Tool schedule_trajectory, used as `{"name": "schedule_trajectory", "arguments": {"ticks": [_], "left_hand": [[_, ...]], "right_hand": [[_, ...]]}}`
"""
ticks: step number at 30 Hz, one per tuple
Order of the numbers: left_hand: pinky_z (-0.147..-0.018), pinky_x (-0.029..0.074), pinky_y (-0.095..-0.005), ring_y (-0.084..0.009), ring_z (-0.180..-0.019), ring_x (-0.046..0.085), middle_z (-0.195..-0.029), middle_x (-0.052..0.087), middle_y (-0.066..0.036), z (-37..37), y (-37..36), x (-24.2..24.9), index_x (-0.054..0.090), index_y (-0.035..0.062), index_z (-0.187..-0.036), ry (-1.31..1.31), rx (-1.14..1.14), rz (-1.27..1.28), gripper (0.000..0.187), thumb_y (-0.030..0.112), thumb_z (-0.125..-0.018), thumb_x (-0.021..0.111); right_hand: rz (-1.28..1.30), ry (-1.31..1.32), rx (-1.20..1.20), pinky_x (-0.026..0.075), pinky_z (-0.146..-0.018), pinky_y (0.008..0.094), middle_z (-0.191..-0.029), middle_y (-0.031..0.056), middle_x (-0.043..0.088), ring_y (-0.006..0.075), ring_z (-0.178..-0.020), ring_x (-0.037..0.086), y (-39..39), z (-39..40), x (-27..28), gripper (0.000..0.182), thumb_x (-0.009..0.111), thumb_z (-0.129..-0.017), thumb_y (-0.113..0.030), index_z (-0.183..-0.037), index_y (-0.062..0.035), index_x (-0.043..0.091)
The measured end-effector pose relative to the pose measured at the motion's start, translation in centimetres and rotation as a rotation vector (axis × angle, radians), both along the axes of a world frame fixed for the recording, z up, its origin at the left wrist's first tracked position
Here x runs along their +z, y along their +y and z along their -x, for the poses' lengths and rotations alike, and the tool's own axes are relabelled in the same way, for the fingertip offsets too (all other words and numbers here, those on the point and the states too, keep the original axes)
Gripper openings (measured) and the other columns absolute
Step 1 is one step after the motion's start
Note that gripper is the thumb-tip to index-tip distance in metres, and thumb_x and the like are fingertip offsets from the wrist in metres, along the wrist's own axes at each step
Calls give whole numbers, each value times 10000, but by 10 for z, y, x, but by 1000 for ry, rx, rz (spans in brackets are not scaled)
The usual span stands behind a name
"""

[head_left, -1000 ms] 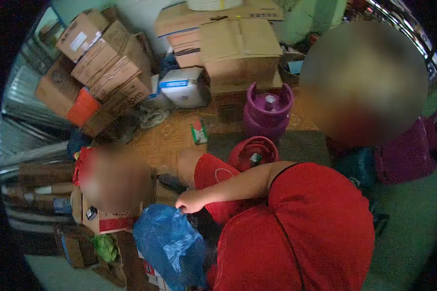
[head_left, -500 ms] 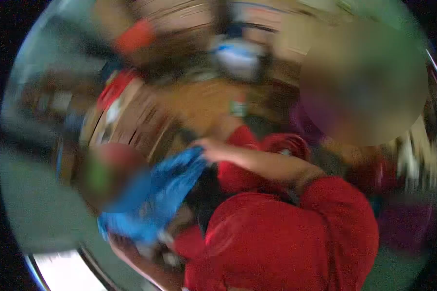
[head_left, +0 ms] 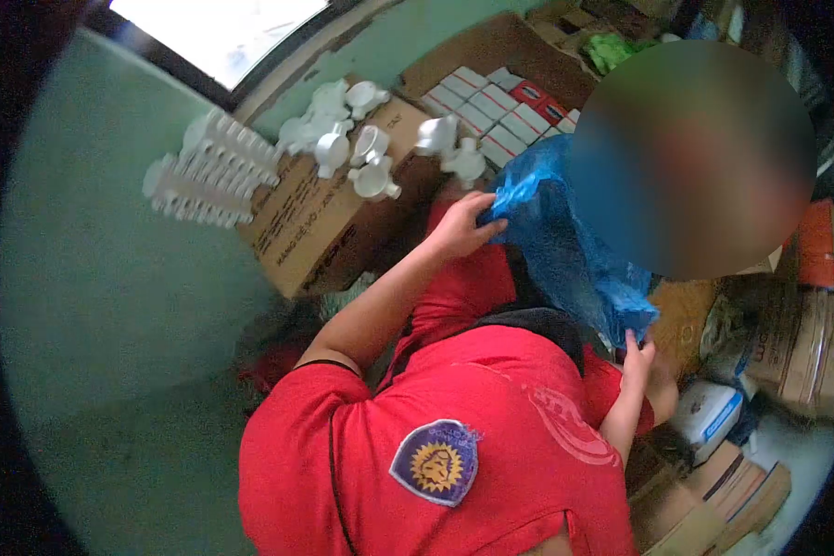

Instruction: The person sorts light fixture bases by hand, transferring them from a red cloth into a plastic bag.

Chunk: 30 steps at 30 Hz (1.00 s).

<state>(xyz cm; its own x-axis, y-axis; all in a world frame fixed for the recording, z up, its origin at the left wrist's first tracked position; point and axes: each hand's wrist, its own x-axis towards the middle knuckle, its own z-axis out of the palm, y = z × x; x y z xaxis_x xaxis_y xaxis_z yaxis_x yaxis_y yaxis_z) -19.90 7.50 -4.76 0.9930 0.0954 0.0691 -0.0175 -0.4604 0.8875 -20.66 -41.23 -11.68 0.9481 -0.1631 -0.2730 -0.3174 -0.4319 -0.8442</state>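
Observation:
A thin blue plastic bag (head_left: 565, 246) is stretched between my hands, in front of my red shirt. My left hand (head_left: 465, 225) grips its upper left edge, with fingers closed round the film. At the bag's lower right end, my right hand (head_left: 638, 360) pinches the gathered plastic. The bag looks loose and crumpled, and I cannot make out anything inside it. A blurred round patch covers its right side. Just beyond my left hand are white plastic fittings (head_left: 372, 176) on a cardboard box (head_left: 329, 218).
A carton with several small white boxes (head_left: 491, 111) stands beyond the bag. White fittings in a stack (head_left: 213, 171) are by the green wall, below a bright window (head_left: 222, 37). Cardboard pieces (head_left: 713, 500) and a white-and-blue package (head_left: 709, 417) lie at lower right.
My view has swung left toward the window and cardboard box, and is sharper. Both hands still hold the blue bag, which now appears further right in the view.

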Motion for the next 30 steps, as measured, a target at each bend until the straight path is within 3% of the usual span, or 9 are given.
{"name": "schedule_trajectory", "arguments": {"ticks": [2,3,7,10,16,20,23,26,30], "left_hand": [[-940,488,-412,-313,-1065,639,-1080,658,-175,5,20,-24,652,30,-1173,-213,210,-176,313,180,-900,687],[-1000,461,-446,-376,-1166,590,-1212,628,-199,7,36,-37,662,56,-1197,-149,208,-155,321,186,-903,677],[-1023,442,-404,-333,-1160,602,-1208,641,-191,23,54,-63,659,29,-1196,70,235,-20,347,263,-940,655],[-1018,443,-396,-333,-1170,597,-1227,634,-189,23,54,-66,661,32,-1193,73,198,-53,361,291,-941,656],[-995,455,-425,-386,-1134,592,-1184,623,-222,19,47,-78,672,-10,-1123,-120,215,-164,413,325,-881,695],[-1070,407,-437,-386,-1249,530,-1322,566,-227,18,46,-73,676,17,-1160,-4,168,-77,424,349,-896,690],[-1052,419,-435,-387,-1217,547,-1286,580,-223,17,45,-73,674,6,-1145,-40,164,-120,414,326,-885,702],[-1000,450,-431,-383,-1145,585,-1197,618,-218,13,41,-68,672,-11,-1117,-138,136,-157,384,283,-874,716],[-957,475,-397,-340,-1073,622,-1134,645,-192,8,34,-60,676,2,-1110,-138,96,-64,307,217,-893,697]], "right_hand": [[-139,53,-82,525,-796,343,-1081,53,657,185,-962,622,-8,-9,-26,302,676,-938,-174,-1194,-24,617],[-196,72,-102,557,-791,384,-1135,72,643,207,-1006,623,-2,-8,-21,347,665,-953,-193,-1250,-35,579],[-259,114,-95,571,-812,436,-1209,95,615,242,-1033,629,-10,-10,-26,408,656,-955,-183,-1323,-60,531],[-367,112,-158,552,-851,411,-1211,89,622,225,-1049,623,-10,-8,-22,407,669,-950,-186,-1314,-49,547],[-25,-85,42,474,-955,356,-1241,99,625,215,-1089,602,21,3,8,420,687,-952,-220,-1275,24,577],[168,79,-49,469,-976,361,-1268,132,607,244,-1140,587,16,-1,17,483,685,-952,-255,-1315,27,535],[-302,-47,-296,487,-971,383,-1313,156,577,260,-1164,587,-35,5,-57,530,665,-962,-295,-1372,-13,481],[-79,-149,-270,504,-965,418,-1365,162,537,289,-1191,581,-42,7,-53,531,642,-974,-277,-1419,-70,440],[-468,-43,-297,499,-981,465,-1377,142,526,327,-1194,575,-25,-16,-1,521,654,-967,-309,-1408,-106,465]]}}
